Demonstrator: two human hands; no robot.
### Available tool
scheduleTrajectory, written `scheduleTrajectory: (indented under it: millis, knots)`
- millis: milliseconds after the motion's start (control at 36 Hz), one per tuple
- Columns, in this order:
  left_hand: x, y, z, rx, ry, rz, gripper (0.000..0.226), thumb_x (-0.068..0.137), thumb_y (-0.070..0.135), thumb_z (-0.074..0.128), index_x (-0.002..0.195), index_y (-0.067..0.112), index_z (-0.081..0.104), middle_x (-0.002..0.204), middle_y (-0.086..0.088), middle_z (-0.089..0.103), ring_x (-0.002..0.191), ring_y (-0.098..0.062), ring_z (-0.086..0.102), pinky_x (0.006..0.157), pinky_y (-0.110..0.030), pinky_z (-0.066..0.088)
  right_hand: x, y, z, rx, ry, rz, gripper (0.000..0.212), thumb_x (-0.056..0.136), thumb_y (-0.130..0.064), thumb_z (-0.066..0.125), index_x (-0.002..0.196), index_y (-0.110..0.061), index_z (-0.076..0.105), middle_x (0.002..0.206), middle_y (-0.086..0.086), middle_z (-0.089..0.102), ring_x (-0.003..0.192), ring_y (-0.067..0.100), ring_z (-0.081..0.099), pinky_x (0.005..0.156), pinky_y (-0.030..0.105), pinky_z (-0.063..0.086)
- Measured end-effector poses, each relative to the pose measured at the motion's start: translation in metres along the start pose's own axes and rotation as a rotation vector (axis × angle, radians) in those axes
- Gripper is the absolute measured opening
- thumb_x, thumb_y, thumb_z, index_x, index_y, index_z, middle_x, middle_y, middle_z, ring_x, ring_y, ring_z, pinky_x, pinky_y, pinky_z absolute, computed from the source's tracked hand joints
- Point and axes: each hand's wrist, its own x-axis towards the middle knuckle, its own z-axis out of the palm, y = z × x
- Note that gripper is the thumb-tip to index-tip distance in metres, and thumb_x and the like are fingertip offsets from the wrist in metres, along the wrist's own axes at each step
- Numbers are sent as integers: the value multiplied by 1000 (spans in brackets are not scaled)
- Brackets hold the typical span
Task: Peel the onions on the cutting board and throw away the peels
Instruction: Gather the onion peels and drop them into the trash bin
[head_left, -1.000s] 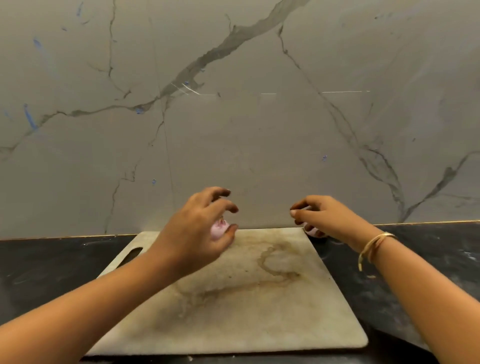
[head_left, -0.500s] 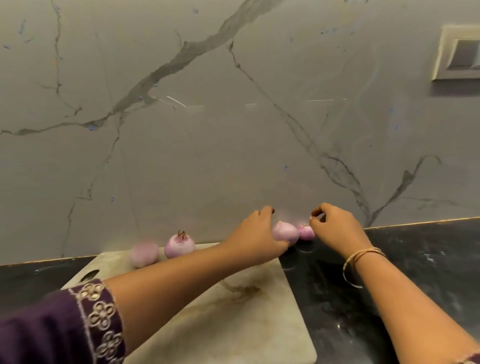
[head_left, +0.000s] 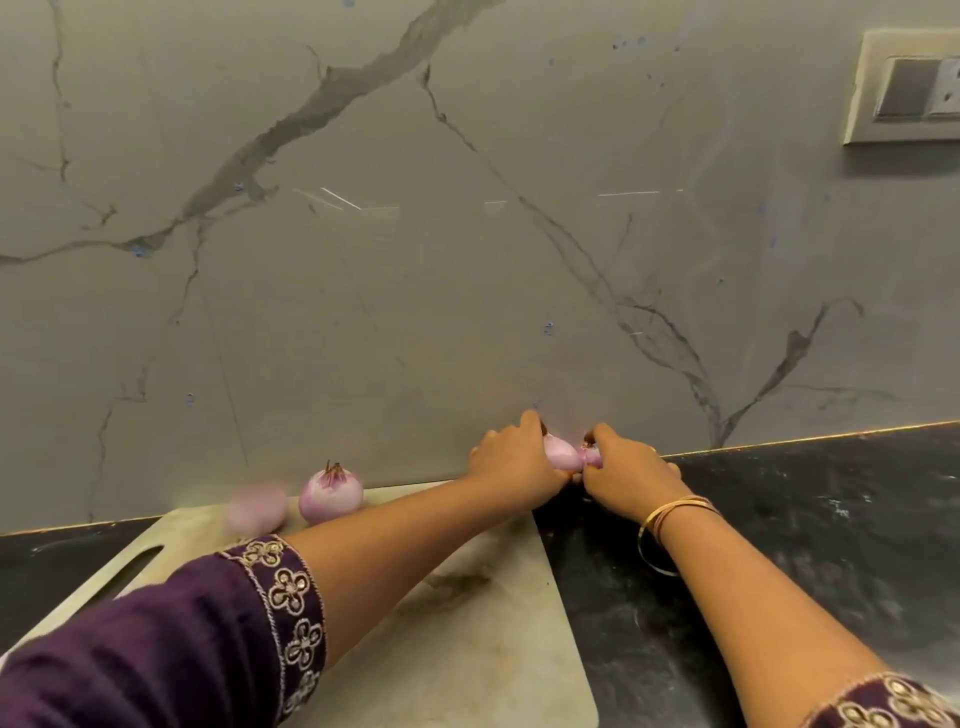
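Note:
A stained pale cutting board (head_left: 467, 649) lies on the black counter. Two pink onions sit at its far left edge: one sharp with a dry tuft (head_left: 330, 493), one blurred (head_left: 258, 511). Past the board's far right corner, against the wall, my left hand (head_left: 511, 460) curls round a pink onion (head_left: 561, 451). My right hand (head_left: 626, 470), with gold bangles on the wrist, grips a smaller onion (head_left: 592, 455) that touches the first. Both onions are partly hidden by my fingers.
A grey marble wall (head_left: 467, 260) rises right behind the onions. A switch plate (head_left: 909, 88) is mounted at the upper right. Black counter (head_left: 805, 519) stretches to the right of the board.
The view swung right. My left hand let go of an onion at the board's far left and reached across to the right corner. Both hands now grip onions there, closer together.

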Motion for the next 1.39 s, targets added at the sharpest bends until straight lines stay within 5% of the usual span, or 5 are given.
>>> scheduleTrajectory:
  millis: [306,556,778,972,1389]
  knots:
    - [-15,-13,-6,42,79,81,59,79,53,66,124,20,50,123,-3,54,115,-26,47,93,-36,44,5,7,3,75,83,2,16,96,-36,48,102,-23,40,101,6,61,97,27,57,93,46,46]
    - [-69,-65,-59,-31,170,124,53,79,52,67,123,27,51,117,5,54,108,-17,47,91,-35,45,-9,-1,1,182,54,-3,53,95,-31,55,144,-16,40,127,12,59,117,30,55,104,41,43]
    - [-124,-140,-104,9,274,58,60,73,53,72,124,26,54,120,5,57,112,-20,48,93,-31,40,-38,-46,-2,291,162,-156,31,95,-23,58,121,-6,61,106,8,63,99,21,56,85,27,41]
    - [-162,-193,-126,-10,170,-17,64,68,58,70,121,27,56,117,7,61,106,-14,56,87,-29,44,-81,-121,7,263,-69,-385,31,90,-34,64,116,-16,64,99,-4,64,91,11,58,76,19,44]
    - [-165,-225,-109,-269,216,-33,60,70,40,81,123,25,56,115,9,62,98,-7,58,81,-21,47,-101,-197,62,155,-83,-478,24,91,-24,56,107,-8,64,101,12,66,89,26,59,70,27,43]
